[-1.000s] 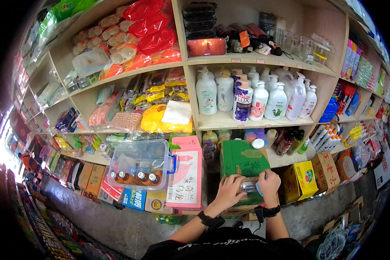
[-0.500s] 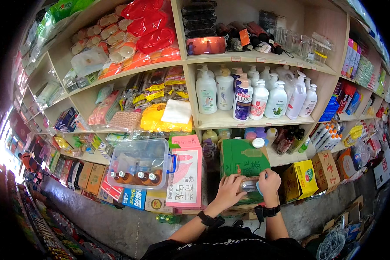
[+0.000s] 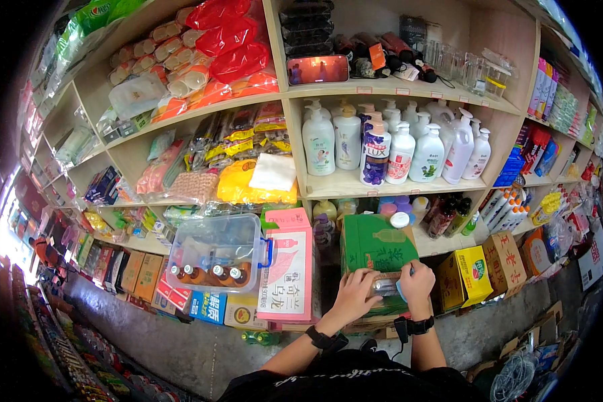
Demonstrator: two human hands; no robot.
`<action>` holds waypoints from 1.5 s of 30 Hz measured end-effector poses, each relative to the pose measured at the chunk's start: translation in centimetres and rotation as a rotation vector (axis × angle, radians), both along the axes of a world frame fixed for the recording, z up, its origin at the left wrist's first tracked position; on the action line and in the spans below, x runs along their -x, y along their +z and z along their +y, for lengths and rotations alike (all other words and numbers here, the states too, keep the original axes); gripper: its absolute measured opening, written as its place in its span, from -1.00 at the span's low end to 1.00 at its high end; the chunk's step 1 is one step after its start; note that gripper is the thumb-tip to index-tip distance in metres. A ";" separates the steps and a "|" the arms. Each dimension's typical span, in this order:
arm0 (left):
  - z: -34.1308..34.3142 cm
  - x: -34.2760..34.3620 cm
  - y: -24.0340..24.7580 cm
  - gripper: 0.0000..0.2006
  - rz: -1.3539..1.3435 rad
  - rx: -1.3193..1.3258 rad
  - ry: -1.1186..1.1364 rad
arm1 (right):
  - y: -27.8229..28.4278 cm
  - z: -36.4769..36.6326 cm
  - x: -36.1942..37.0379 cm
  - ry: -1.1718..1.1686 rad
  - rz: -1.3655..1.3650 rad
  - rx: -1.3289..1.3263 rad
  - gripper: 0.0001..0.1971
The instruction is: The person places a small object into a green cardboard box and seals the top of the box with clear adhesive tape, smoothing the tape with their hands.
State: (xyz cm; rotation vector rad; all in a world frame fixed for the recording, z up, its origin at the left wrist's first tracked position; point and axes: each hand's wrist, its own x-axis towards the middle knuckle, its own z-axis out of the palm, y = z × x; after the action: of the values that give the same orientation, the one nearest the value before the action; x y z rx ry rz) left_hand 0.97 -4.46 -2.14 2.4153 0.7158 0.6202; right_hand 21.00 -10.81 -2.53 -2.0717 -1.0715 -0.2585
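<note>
My left hand (image 3: 356, 295) is closed, its fingertips against the left end of a small clear, silvery object (image 3: 384, 285) whose kind I cannot make out. This object lies on the green cardboard box (image 3: 375, 244) in front of me. At its other end my right hand (image 3: 417, 284) is closed, with the fingers curled. A light-blue edge of something thin (image 3: 400, 291) shows beside the right fingers; most of it is hidden. A white round cap (image 3: 399, 220) sits at the back of the box.
To the left, a clear plastic bin (image 3: 214, 251) holds several small brown bottles. Beside it stands a pink and white carton (image 3: 288, 268). Pump bottles (image 3: 402, 154) line the shelf ahead, and a phone (image 3: 317, 69) leans above. A yellow box (image 3: 467, 276) stands right.
</note>
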 end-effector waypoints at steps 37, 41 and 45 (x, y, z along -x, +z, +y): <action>0.0 0.0 0.2 -0.34 -0.005 -0.029 0.012 | -0.4 0.2 -0.2 0.002 -0.012 -0.003 -0.74; 0.1 0.0 0.0 -0.34 -0.007 -0.014 0.012 | 0.1 0.2 0.0 0.006 -0.033 -0.009 -0.73; -0.2 0.1 -0.2 -0.35 -0.002 -0.021 0.018 | 0.1 -0.2 0.2 0.032 -0.015 -0.027 -0.76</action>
State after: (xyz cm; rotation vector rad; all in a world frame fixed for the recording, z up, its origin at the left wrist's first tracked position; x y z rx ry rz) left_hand 0.86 -4.64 -2.31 2.4300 0.7345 0.6401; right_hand 20.80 -10.98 -2.38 -2.0293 -1.1034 -0.2712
